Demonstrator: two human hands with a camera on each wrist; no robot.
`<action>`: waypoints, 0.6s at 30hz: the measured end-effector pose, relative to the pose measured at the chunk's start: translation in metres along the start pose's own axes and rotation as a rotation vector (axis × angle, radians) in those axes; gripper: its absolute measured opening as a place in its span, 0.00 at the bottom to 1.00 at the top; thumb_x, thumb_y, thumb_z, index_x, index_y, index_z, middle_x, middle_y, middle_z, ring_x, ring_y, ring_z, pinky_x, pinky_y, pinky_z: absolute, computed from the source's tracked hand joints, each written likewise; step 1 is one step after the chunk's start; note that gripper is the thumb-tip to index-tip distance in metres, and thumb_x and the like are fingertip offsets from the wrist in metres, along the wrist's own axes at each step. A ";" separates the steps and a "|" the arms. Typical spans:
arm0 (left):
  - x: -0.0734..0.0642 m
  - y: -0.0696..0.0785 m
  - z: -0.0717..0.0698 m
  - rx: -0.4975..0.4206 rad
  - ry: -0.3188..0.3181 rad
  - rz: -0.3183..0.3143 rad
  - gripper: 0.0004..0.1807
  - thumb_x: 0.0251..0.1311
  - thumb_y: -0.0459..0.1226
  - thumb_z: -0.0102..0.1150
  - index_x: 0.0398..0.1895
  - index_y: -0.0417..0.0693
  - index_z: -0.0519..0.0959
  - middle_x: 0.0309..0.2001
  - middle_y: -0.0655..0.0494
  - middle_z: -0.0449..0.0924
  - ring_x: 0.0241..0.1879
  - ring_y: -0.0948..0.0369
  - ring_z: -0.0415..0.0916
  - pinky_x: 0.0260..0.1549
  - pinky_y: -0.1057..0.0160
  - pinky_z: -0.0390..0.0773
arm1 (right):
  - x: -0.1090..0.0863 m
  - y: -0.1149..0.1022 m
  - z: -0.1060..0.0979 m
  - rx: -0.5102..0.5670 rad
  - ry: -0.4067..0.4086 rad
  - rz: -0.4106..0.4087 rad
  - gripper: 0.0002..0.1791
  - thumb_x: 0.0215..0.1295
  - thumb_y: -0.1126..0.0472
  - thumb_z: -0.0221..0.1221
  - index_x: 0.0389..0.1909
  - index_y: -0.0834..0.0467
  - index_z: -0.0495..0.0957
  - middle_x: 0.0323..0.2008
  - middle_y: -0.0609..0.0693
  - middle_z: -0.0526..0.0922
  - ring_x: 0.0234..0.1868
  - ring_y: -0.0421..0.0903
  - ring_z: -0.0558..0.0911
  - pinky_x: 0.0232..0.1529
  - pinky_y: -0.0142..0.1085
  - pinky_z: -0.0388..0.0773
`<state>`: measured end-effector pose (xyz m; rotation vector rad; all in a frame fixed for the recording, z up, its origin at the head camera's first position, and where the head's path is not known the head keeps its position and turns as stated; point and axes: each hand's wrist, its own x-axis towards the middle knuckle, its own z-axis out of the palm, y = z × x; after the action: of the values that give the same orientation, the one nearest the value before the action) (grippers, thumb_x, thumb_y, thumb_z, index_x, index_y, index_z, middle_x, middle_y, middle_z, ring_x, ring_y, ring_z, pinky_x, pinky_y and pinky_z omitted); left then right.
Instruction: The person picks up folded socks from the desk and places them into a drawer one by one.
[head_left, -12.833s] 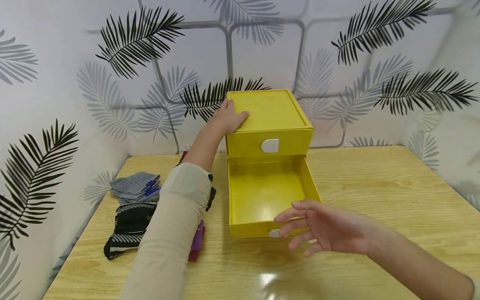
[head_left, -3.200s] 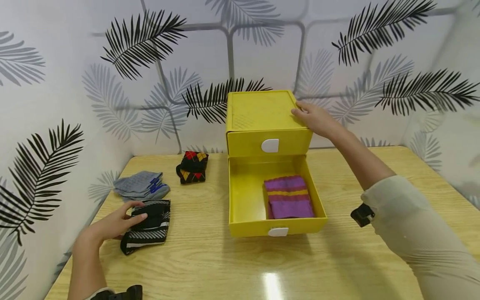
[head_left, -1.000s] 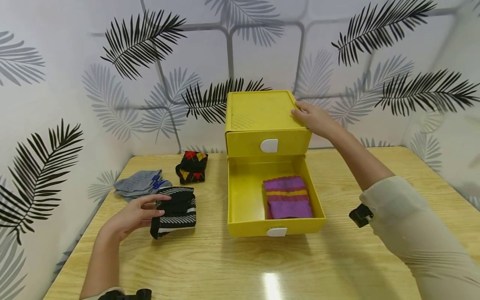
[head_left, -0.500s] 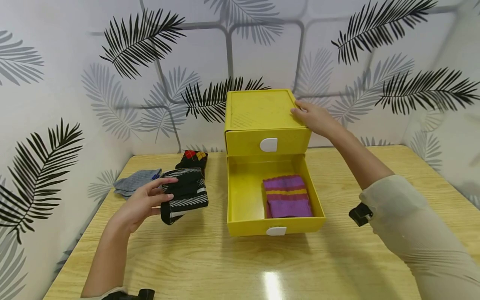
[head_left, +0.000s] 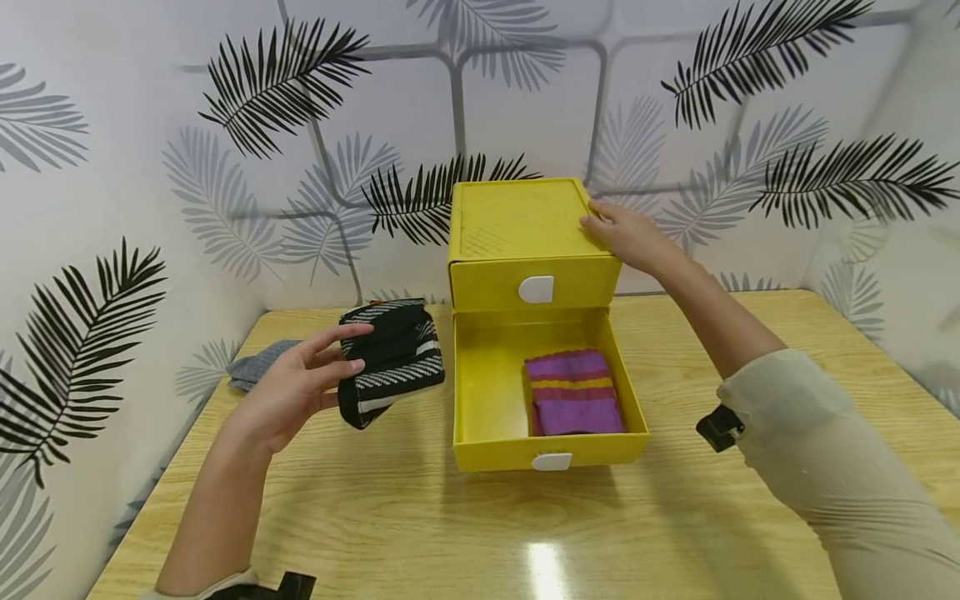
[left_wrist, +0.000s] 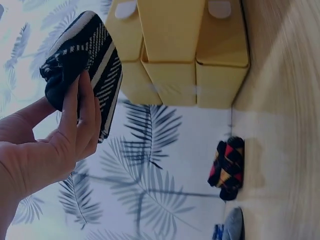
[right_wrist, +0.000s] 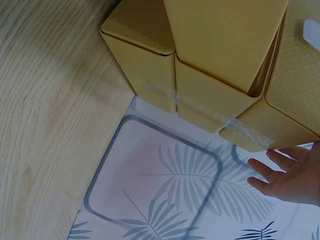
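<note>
My left hand (head_left: 288,392) pinches a folded black-and-white patterned sock (head_left: 393,358) between thumb and fingers, raised above the table just left of the yellow drawer unit (head_left: 532,221). The left wrist view shows the fingers against the sock's (left_wrist: 95,60) near side. My right hand (head_left: 630,237) rests at the unit's top right edge, thumb on top; in the right wrist view its fingers (right_wrist: 262,171) are loosely extended beside the wall of the unit. The pulled-out drawer (head_left: 487,383) holds a folded purple sock (head_left: 577,400) with yellow and dark red stripes on its right side.
A grey sock (head_left: 258,362) lies on the left of the wooden table (head_left: 360,517), partly behind the left hand. A folded black argyle sock (left_wrist: 227,167) with red and yellow diamonds is nearly hidden in the head view by the held sock. Leaf-patterned wall covering (head_left: 360,108) stands close behind.
The purple striped sock has come into the drawer since the oldest frame. My left hand has lifted the black-and-white sock and carried it right and up. The right hand has lately stayed put.
</note>
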<state>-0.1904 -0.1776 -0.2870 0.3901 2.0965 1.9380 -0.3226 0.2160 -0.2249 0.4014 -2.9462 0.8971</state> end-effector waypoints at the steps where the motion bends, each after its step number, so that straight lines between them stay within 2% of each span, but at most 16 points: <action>1: 0.000 0.003 0.003 -0.005 -0.006 0.004 0.26 0.64 0.35 0.52 0.66 0.48 0.62 0.54 0.46 0.65 0.44 0.59 0.72 0.43 0.60 0.74 | 0.000 0.000 0.000 0.000 0.000 0.000 0.34 0.72 0.47 0.39 0.70 0.63 0.47 0.68 0.62 0.50 0.67 0.59 0.49 0.64 0.50 0.45; 6: 0.004 0.016 0.022 -0.002 -0.034 0.004 0.25 0.64 0.33 0.52 0.65 0.47 0.63 0.52 0.46 0.64 0.44 0.56 0.68 0.44 0.57 0.72 | 0.001 -0.001 0.000 -0.003 -0.001 0.002 0.34 0.72 0.48 0.39 0.70 0.64 0.47 0.68 0.63 0.50 0.67 0.59 0.49 0.64 0.50 0.45; 9: 0.009 0.020 0.033 -0.006 -0.051 -0.007 0.25 0.63 0.32 0.52 0.64 0.47 0.64 0.52 0.44 0.62 0.48 0.52 0.65 0.48 0.53 0.69 | 0.001 -0.001 0.000 -0.002 0.001 0.008 0.34 0.72 0.47 0.39 0.70 0.63 0.47 0.68 0.63 0.51 0.67 0.59 0.49 0.64 0.50 0.45; 13: 0.017 0.021 0.046 -0.029 -0.079 -0.021 0.25 0.63 0.31 0.52 0.64 0.45 0.64 0.57 0.42 0.60 0.55 0.48 0.60 0.53 0.46 0.64 | 0.001 -0.001 -0.001 0.001 -0.001 0.017 0.34 0.72 0.46 0.38 0.70 0.62 0.46 0.68 0.63 0.50 0.68 0.59 0.48 0.64 0.51 0.44; 18: 0.029 0.019 0.066 -0.049 -0.084 -0.053 0.25 0.63 0.29 0.51 0.63 0.43 0.64 0.57 0.40 0.60 0.52 0.48 0.64 0.52 0.47 0.67 | -0.001 -0.001 -0.001 0.015 -0.008 0.026 0.34 0.71 0.46 0.38 0.71 0.62 0.46 0.68 0.63 0.49 0.68 0.58 0.48 0.64 0.51 0.44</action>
<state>-0.1925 -0.1044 -0.2731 0.3948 1.9835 1.9056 -0.3217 0.2158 -0.2241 0.3694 -2.9606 0.9230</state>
